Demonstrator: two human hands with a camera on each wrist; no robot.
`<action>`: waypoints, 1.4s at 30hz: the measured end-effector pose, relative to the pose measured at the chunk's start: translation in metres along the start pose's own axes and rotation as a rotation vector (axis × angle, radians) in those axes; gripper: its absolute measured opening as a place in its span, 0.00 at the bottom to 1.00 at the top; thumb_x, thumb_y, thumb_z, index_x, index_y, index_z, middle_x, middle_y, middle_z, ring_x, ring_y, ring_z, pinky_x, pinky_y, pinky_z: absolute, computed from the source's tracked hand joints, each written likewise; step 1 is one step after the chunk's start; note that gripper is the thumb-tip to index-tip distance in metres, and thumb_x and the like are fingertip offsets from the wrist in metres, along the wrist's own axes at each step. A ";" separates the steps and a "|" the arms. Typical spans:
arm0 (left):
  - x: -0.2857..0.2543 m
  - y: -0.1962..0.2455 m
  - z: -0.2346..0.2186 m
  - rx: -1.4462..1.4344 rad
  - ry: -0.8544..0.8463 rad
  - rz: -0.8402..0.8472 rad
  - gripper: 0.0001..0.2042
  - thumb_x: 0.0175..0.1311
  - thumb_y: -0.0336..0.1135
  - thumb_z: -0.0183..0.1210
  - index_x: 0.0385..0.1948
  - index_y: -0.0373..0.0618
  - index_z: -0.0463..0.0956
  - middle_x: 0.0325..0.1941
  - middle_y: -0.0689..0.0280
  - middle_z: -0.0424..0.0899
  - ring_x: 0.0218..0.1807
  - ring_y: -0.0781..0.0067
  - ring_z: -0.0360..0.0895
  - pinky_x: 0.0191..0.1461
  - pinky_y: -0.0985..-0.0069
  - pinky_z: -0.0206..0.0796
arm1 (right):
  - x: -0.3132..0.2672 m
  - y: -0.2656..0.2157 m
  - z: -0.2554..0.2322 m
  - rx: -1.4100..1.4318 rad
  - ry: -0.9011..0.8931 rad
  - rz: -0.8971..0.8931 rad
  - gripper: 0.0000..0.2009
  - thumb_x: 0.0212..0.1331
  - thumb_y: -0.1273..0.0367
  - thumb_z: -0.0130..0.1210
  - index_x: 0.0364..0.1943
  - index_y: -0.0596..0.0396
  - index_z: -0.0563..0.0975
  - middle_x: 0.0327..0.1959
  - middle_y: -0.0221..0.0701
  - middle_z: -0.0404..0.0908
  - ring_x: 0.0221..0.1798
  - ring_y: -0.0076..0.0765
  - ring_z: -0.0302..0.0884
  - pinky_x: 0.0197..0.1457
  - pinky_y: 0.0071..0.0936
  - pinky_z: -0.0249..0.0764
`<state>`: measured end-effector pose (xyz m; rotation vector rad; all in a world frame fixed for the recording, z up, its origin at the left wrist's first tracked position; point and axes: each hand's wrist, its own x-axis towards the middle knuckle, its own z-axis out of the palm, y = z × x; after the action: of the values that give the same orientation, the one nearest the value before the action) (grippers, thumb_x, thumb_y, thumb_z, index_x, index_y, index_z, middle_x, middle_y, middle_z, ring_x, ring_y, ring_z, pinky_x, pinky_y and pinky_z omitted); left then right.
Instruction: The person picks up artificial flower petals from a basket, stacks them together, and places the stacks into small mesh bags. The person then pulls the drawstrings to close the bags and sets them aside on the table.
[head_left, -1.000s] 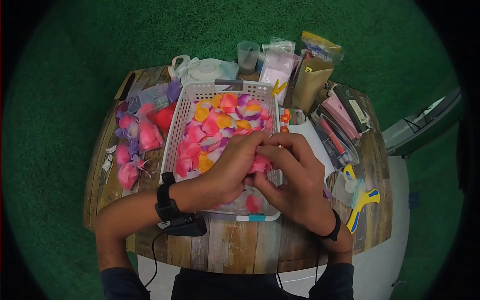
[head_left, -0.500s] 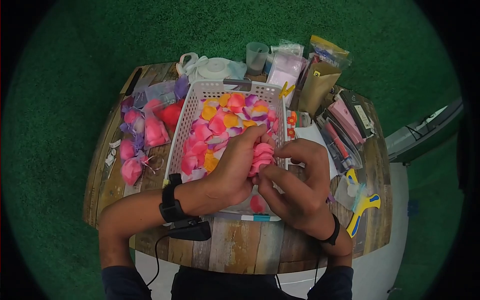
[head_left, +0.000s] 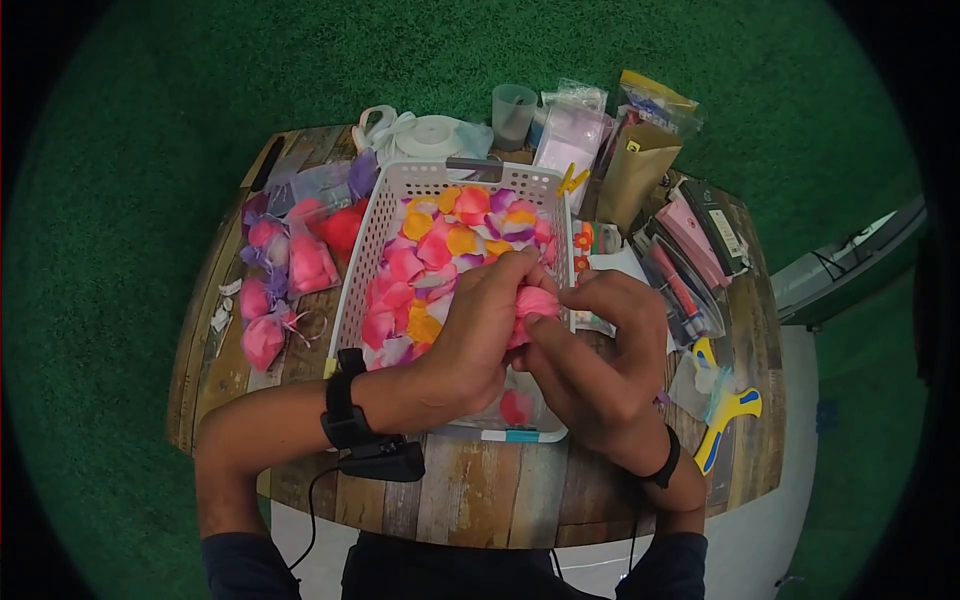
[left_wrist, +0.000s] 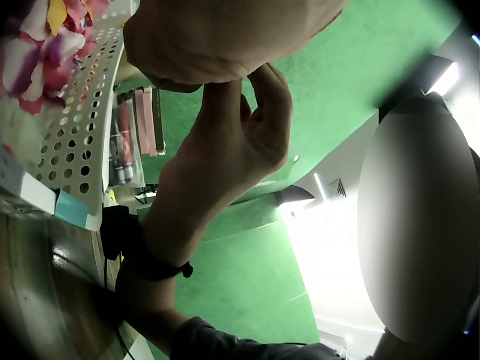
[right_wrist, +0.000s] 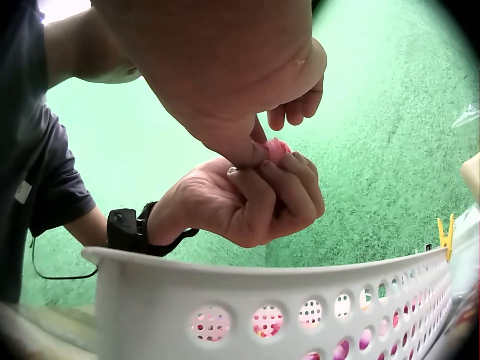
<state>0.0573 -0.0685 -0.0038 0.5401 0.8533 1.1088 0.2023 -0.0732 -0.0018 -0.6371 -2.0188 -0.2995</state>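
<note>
Above the front right of a white perforated basket (head_left: 358, 275), my left hand (head_left: 478, 340) holds a bunch of pink fabric petals (head_left: 537, 302) in curled fingers. In the right wrist view those fingers curl round the petals (right_wrist: 277, 150) from below. My right hand (head_left: 605, 365) meets the bunch from the right, its thumb and index finger pinching the petal edges. Pink, orange and purple-white petals (head_left: 435, 245) fill the basket's far part. A single pink petal (head_left: 516, 407) lies near its front end. In the left wrist view the left hand (left_wrist: 225, 37) hides the bunch.
Pouches of pink petals (head_left: 264, 340) lie left of the basket. Behind stand a ribbon roll (head_left: 432, 135) and a plastic cup (head_left: 513, 115). A yellow clothespin (head_left: 573, 180) grips the rim. On the right are a brown paper bag (head_left: 630, 180), a pencil case (head_left: 680, 290) and a yellow-blue tool (head_left: 728, 425).
The head view shifted slightly at first. The pink bunch showed as layered edges half a second ago; now it is turned, showing a rounded, smoother face. The right fingers have moved slightly right.
</note>
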 end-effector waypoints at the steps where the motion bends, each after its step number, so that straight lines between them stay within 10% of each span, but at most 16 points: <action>1: 0.001 -0.001 0.000 0.000 0.002 -0.002 0.15 0.69 0.46 0.49 0.25 0.47 0.72 0.22 0.72 0.72 0.17 0.83 0.65 0.18 0.83 0.52 | -0.002 0.001 0.001 0.002 0.021 -0.037 0.17 0.27 0.73 0.63 0.31 0.56 0.82 0.40 0.33 0.78 0.43 0.42 0.77 0.41 0.31 0.72; 9: 0.011 -0.007 -0.011 -0.143 -0.052 -0.008 0.16 0.71 0.48 0.47 0.26 0.48 0.72 0.25 0.71 0.74 0.29 0.81 0.70 0.34 0.81 0.61 | -0.005 -0.002 0.003 -0.003 0.026 -0.090 0.17 0.28 0.72 0.61 0.31 0.55 0.83 0.36 0.31 0.78 0.40 0.39 0.78 0.39 0.30 0.71; 18: -0.003 -0.001 0.001 -0.006 -0.028 0.034 0.16 0.69 0.46 0.48 0.25 0.46 0.73 0.20 0.71 0.71 0.18 0.81 0.65 0.19 0.79 0.54 | 0.001 -0.002 -0.003 0.036 -0.027 0.070 0.19 0.28 0.75 0.66 0.35 0.55 0.83 0.33 0.32 0.77 0.36 0.38 0.76 0.37 0.32 0.74; 35: 0.004 -0.003 0.002 -0.103 0.001 0.081 0.15 0.71 0.44 0.48 0.24 0.49 0.71 0.21 0.73 0.72 0.23 0.82 0.65 0.28 0.81 0.58 | -0.007 0.002 0.008 -0.006 0.060 -0.135 0.17 0.30 0.75 0.62 0.33 0.55 0.83 0.37 0.32 0.79 0.39 0.39 0.77 0.36 0.31 0.76; 42: -0.003 -0.005 -0.001 0.013 -0.036 0.107 0.14 0.72 0.46 0.49 0.30 0.48 0.74 0.22 0.75 0.74 0.19 0.85 0.65 0.20 0.83 0.53 | -0.001 -0.001 -0.004 0.046 -0.054 0.123 0.18 0.34 0.78 0.66 0.36 0.57 0.82 0.39 0.35 0.79 0.38 0.41 0.77 0.36 0.29 0.76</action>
<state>0.0584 -0.0730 -0.0075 0.6204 0.8078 1.1881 0.2048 -0.0763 -0.0007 -0.7443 -2.0214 -0.1639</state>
